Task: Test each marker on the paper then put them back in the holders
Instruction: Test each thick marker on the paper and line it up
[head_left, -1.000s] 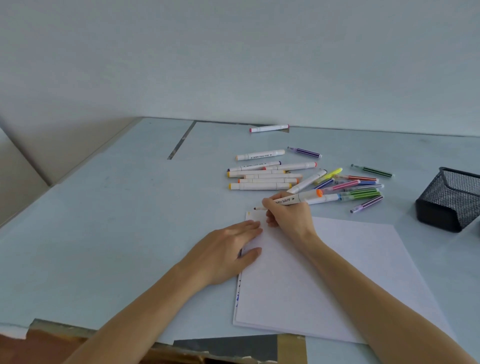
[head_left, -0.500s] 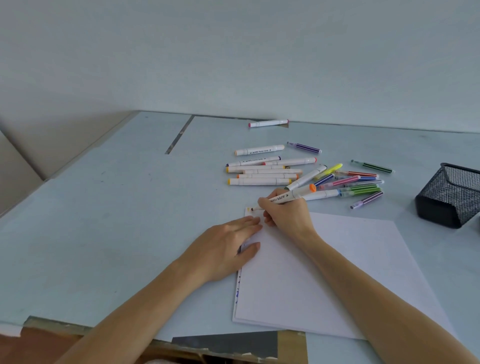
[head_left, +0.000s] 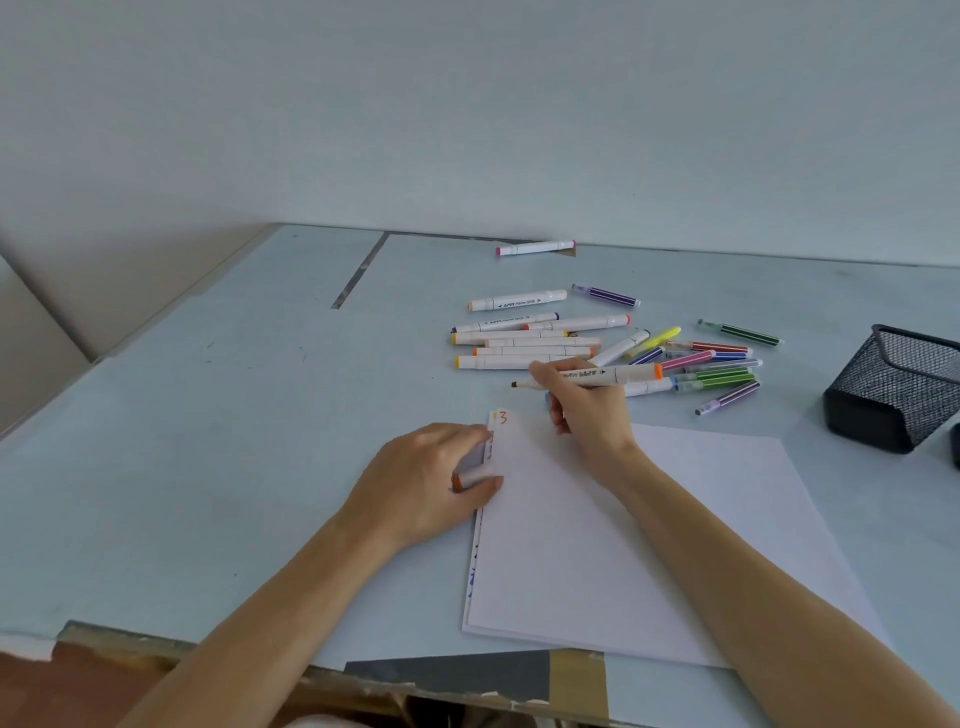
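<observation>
Pale blue-grey bench (head_left: 208, 441), scuffed with dark flecks, under a plain pale wall (head_left: 467, 104). White paper (head_left: 597, 545), marked in orange at the top corner (head_left: 502, 417) and flecked with blue along the left edge (head_left: 471, 577). White marker (head_left: 592, 375) with an orange end band and a brownish tip, printed in black lettering. White-barrelled markers (head_left: 519, 348) capped in yellow, orange, red and purple; another, pink-ended (head_left: 535, 247), apart at the back. Thin striped pens (head_left: 717, 371) in purple, green, red, pink and blue, plus one yellow highlighter (head_left: 657, 339). Black mesh holder (head_left: 898, 387). Grey and tan patches (head_left: 493, 675) along the near edge.
</observation>
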